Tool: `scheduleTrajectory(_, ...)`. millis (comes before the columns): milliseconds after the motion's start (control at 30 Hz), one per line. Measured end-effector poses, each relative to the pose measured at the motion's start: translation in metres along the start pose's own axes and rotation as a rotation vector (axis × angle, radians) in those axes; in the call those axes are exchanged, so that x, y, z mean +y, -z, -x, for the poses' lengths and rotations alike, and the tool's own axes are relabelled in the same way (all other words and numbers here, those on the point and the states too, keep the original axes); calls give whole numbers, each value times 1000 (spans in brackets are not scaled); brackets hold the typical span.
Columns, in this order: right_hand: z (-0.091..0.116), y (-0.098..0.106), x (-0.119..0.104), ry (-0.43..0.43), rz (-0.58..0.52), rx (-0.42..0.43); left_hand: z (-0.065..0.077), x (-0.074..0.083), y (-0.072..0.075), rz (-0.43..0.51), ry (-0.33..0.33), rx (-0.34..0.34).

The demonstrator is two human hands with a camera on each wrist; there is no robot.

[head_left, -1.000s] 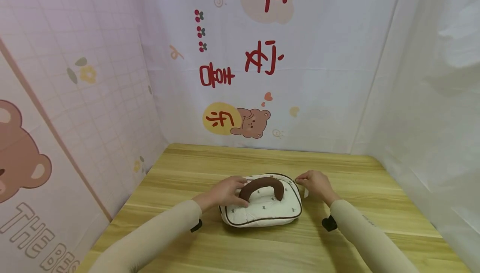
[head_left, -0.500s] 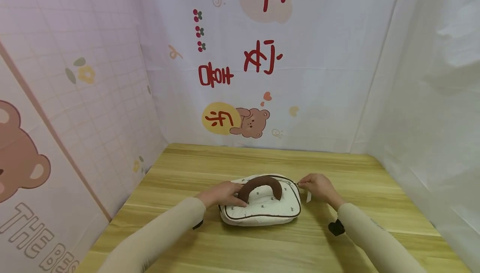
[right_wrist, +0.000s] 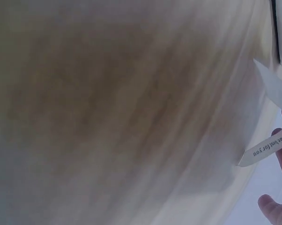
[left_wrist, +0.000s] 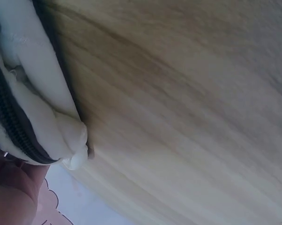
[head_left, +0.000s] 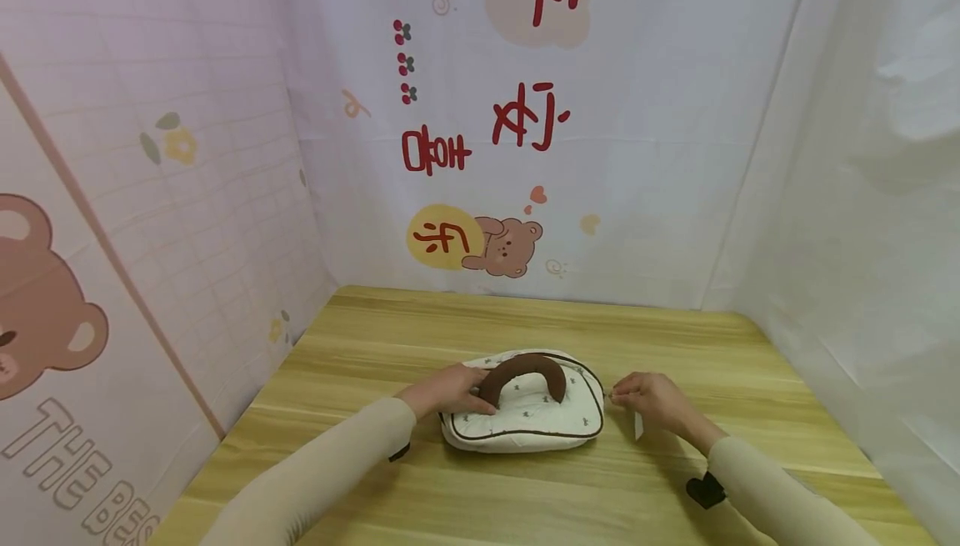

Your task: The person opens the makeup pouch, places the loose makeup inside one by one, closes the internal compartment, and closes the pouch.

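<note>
A small white zip bag (head_left: pixel 517 421) with a dark bow print, brown piping and an arched brown handle (head_left: pixel 534 363) lies on the table. My left hand (head_left: pixel 447 389) holds the bag at its left end, thumb in front of the handle's left foot and fingers behind it. In the left wrist view the dark zipper (left_wrist: pixel 12 112) runs along the bag's side, right by that hand. Just off the bag's right end, my right hand (head_left: pixel 656 400) pinches the zipper pull between thumb and finger. A white ribbon (right_wrist: pixel 267 150) with printed lettering hangs from that hand.
The wood-grain table (head_left: pixel 525 500) extends around the bag on all sides. A printed white cloth (head_left: pixel 637 154) hangs behind the table's far edge, with more cloth at both sides. A black wrist device (head_left: pixel 705 492) sits under the right sleeve.
My right hand has moved right and toward me, from the bag's far right corner down to its right end, with the ribbon. The left hand stays at the handle's left foot.
</note>
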State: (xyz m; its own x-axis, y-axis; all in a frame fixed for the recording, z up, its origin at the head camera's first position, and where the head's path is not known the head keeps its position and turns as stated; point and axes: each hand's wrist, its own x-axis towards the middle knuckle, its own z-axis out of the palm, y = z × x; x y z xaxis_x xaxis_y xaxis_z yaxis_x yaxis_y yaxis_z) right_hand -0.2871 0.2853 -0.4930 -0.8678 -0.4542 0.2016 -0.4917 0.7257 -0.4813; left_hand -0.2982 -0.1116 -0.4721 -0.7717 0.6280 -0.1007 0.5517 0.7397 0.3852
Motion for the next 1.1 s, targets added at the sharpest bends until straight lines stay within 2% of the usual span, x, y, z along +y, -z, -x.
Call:
scheduleTrajectory(333, 15, -2, -5, 33, -59, -45, -4, 2, -3, -35, -12, 19)
scheduleTrajectory(500, 21, -4, -9, 74, -55, -44, -3, 6, -2, -35, -14, 23)
scheduleTrajectory(667, 28, -4, -13, 92, -98, -39, -3, 9, -2, -26, -19, 29)
scheduleTrajectory(900, 33, -3, -14, 36, -108, -19, -5, 9, -3, -27, -36, 53)
scheduleTrajectory(1100, 21, -8, -12, -6, -83, 14, 1, 9, -6, -18, -4, 84)
